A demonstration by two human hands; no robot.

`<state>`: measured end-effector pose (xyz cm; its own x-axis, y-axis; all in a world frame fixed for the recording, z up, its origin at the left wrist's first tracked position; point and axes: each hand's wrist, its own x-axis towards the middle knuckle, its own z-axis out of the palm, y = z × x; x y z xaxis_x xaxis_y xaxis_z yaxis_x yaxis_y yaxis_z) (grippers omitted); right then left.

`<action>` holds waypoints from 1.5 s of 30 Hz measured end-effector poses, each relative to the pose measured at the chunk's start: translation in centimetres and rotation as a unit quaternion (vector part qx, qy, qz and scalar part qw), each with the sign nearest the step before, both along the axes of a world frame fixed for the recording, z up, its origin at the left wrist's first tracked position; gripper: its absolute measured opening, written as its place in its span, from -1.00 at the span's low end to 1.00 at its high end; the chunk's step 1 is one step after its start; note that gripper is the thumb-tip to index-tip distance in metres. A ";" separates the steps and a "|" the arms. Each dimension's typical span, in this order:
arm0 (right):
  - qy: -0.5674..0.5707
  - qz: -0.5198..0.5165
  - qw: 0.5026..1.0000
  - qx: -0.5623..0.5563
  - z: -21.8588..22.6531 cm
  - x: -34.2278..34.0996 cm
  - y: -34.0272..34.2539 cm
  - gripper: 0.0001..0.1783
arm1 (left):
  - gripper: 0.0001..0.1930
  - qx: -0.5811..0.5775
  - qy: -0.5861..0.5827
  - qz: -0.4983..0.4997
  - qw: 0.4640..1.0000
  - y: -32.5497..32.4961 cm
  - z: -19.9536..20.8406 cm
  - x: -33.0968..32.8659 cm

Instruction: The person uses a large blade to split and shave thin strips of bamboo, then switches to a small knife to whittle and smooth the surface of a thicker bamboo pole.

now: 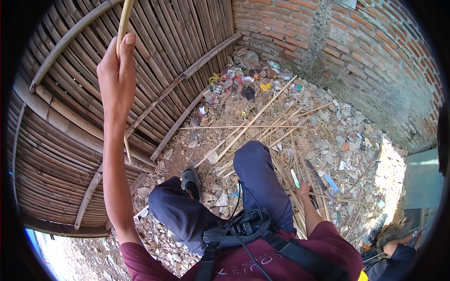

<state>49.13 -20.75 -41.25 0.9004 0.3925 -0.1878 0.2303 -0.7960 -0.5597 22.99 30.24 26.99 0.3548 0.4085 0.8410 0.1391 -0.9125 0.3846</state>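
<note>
My left hand (117, 75) is raised at the upper left, its fingers wrapped round a pale bamboo strip (124, 21). The strip runs up out of view, and its lower end shows below, beside my wrist. Low on the right, my right hand (303, 189) is closed on a small knife (295, 179) with a bright blade and some green by the fingers. Its blade points up and away from me. Just right of this hand lies a machete (320, 181) with a dark blade. Cut bamboo strips (258, 117) lie crossed on the ground ahead of my knees.
A bamboo slat wall (164, 42) stands on the left, with a brick wall (361, 51) at the far right. Rubble and litter (253, 75) cover the ground. Another person (391, 255) is partly visible at the lower right, below a greenish panel (422, 180).
</note>
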 end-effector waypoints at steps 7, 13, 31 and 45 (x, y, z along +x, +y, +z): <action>0.030 -0.014 0.999 -0.010 -4.1 2.1 3.1 -0.62 | -0.43 -0.137 0.115 0.009 0.984 -2.8 -6.8 -3.1; 0.097 -0.017 0.994 -0.037 -2.1 3.7 5.7 -0.69 | -0.44 -0.233 0.169 0.042 0.957 -2.6 -13.4 -6.0; 0.065 -0.297 0.934 -0.189 3.0 9.5 0.3 -0.40 | -0.42 -0.349 0.226 0.081 0.906 -3.5 -18.5 -8.9; 0.147 -0.194 0.898 -0.367 -0.6 11.4 -8.0 -0.27 | -0.50 -0.301 0.241 0.080 0.919 -7.9 -17.5 -5.4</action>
<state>60.57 -28.76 -41.87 0.8118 -0.2675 -0.5191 -0.2167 -0.9634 0.1577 17.55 22.37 9.47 0.5219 0.8278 0.2057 0.5402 -0.5074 0.6713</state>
